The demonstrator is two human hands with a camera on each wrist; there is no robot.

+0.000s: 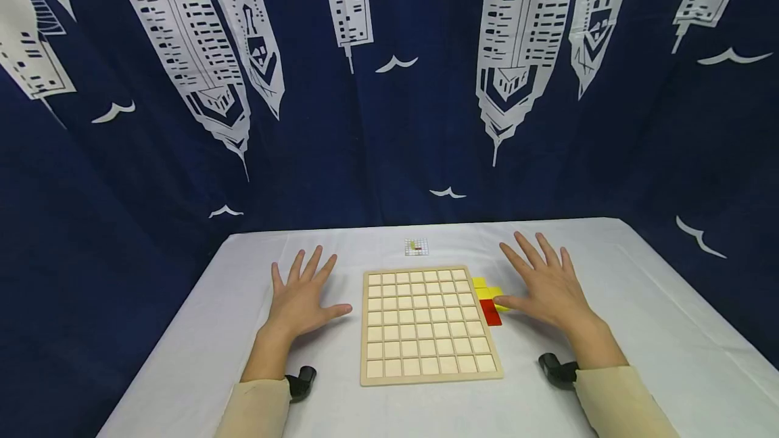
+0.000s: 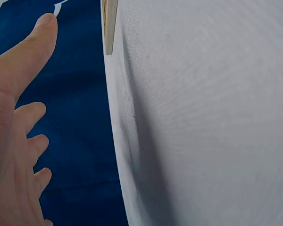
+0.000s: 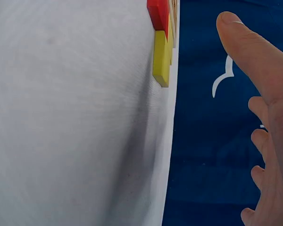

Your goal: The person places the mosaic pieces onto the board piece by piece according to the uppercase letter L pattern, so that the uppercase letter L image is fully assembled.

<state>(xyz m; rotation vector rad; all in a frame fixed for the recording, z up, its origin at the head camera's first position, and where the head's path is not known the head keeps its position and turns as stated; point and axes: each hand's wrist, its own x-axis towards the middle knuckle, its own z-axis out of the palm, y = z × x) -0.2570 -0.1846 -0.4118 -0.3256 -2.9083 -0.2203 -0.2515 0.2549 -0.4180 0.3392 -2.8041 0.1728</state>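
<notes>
A wooden grid board (image 1: 432, 378) with rows of pale square cells lies in the middle of the white table. Against its right edge sit a red block (image 1: 490, 313) and a yellow block piece (image 1: 481, 283) with a stepped outline. My left hand (image 1: 301, 306) is spread to the left of the board, its thumb pointing toward the edge. On the other side, my right hand (image 1: 548, 286) is spread too, and its thumb overlaps the yellow piece in the head view. In the right wrist view the yellow piece (image 3: 161, 59) stands apart from the thumb. Both hands hold nothing.
A small printed grid card (image 1: 416, 247) with coloured marks lies behind the board. White cloth covers the table (image 1: 341, 418). A dark blue curtain (image 1: 365, 154) with white building prints hangs behind it. Each wrist wears a black camera (image 1: 300, 384).
</notes>
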